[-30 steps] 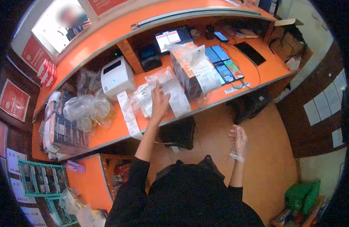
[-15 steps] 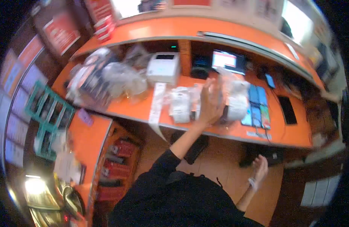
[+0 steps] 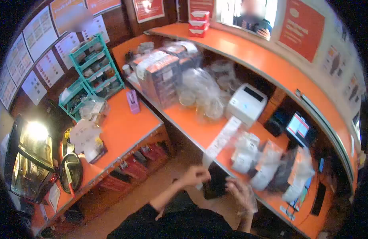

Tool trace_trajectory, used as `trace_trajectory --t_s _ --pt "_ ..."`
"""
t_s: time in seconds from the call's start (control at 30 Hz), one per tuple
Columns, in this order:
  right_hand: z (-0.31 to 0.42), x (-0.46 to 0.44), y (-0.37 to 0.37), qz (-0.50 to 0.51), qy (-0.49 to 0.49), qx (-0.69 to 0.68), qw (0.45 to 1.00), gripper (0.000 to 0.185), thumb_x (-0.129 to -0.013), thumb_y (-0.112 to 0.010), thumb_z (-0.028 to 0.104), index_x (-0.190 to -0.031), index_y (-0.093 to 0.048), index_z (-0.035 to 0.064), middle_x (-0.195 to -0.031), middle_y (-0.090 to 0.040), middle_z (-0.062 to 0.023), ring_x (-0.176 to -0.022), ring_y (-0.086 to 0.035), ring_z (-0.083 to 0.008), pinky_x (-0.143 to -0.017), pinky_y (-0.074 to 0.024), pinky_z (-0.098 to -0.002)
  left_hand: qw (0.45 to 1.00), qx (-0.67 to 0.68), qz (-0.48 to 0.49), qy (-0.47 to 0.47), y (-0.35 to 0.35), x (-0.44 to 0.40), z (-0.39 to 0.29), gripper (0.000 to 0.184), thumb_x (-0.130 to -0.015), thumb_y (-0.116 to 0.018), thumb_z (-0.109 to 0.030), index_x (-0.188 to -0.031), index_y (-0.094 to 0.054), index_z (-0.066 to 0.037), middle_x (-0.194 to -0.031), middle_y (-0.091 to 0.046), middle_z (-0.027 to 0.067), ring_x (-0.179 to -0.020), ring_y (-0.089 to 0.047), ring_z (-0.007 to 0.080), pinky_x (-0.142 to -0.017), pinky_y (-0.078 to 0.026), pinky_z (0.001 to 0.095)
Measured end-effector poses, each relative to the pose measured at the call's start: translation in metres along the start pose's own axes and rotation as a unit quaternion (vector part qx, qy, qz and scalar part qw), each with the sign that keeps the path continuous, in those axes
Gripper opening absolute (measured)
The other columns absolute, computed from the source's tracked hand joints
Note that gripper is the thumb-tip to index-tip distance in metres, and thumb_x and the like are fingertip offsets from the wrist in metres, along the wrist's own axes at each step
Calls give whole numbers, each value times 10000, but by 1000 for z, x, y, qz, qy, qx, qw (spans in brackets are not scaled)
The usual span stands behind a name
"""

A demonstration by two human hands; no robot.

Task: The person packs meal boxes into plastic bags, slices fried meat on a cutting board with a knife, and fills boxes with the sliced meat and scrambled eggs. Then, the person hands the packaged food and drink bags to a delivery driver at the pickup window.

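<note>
My left hand (image 3: pixel 194 176) is over the gap in front of the counter, its thumb and fingers curled together beside the hanging end of a white paper strip (image 3: pixel 224 136). Blur hides what, if anything, is between the fingertips. My right hand (image 3: pixel 240 195), in a clear glove, has loosely bent fingers apart, with nothing visible in them. The strip comes from a white label printer (image 3: pixel 247 104). Several plastic-wrapped parcels with white labels (image 3: pixel 267 161) stand to its right on the orange counter (image 3: pixel 184 119).
Left of the printer are clear plastic bags (image 3: pixel 204 89) and stacked boxes (image 3: pixel 158 77). A side table (image 3: pixel 128 127) holds a purple object (image 3: pixel 133 101), teal racks (image 3: pixel 98 67) and a round black tray (image 3: pixel 71 173). A screen (image 3: pixel 298 126) and a person (image 3: pixel 253 22) behind a window are beyond.
The view has swung left, bringing the side table and racks further in. My left hand has left the parcels and moved down near the strip's end. My right hand is now close to it.
</note>
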State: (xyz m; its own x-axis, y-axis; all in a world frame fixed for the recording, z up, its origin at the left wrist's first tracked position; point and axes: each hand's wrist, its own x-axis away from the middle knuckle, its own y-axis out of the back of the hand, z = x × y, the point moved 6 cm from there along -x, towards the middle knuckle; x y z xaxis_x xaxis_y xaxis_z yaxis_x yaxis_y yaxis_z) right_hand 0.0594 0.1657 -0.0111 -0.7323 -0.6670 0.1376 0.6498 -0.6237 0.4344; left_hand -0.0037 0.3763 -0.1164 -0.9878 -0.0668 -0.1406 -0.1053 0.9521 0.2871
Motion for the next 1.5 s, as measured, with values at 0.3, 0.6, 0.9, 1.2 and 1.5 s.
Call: trace_trajectory --t_s 0.3,0.6,0.9,1.2,1.5 --pt "277 -229 -137 -446 300 259 803 412 -857 -631 167 -1235 -528 40 -1122 -606 -153 -965 -609 -287 -825 -482 -378 956 268 -96 -72 127 27 -64 938 -817 -653 -360 -1474 -77 -20 -1542 -56 134 -1412 -121 268 -1144 -104 424" --pt "359 -243 -246 -131 474 -24 871 492 -863 -588 158 -1303 -440 -6 -1198 -570 -184 -1044 -575 -333 -867 -470 -405 721 493 -459 -164 256 100 62 1071 -518 -585 -272 -1457 -129 -32 -1451 -289 155 -1324 -327 322 -1110 -268 425" --pt "311 -258 -315 59 465 70 880 594 -879 -511 152 -1406 -293 -17 -1410 -357 -245 -1270 -384 -417 -1030 -331 -455 740 437 -474 -192 329 53 -33 866 -790 -470 -497 -1437 -209 17 -1471 -289 162 -1347 -300 311 -1106 -252 429" --pt "276 -231 -365 578 354 -49 734 380 -946 -487 269 -1276 -497 80 -1267 -502 -208 -1185 -481 -379 -973 -411 -432 501 59 -853 -135 417 220 9 395 -945 -455 -219 -1274 -469 -1 -1300 -473 96 -1190 -440 199 -1012 -347 354" --pt "133 -301 -454 550 236 103 795 264 -917 -549 271 -918 -573 8 -894 -602 -154 -803 -572 -142 -706 -473 -348 348 -280 -844 297 521 438 49 433 -924 -508 -271 -1299 -464 -59 -1304 -475 90 -1175 -448 199 -1008 -353 366"
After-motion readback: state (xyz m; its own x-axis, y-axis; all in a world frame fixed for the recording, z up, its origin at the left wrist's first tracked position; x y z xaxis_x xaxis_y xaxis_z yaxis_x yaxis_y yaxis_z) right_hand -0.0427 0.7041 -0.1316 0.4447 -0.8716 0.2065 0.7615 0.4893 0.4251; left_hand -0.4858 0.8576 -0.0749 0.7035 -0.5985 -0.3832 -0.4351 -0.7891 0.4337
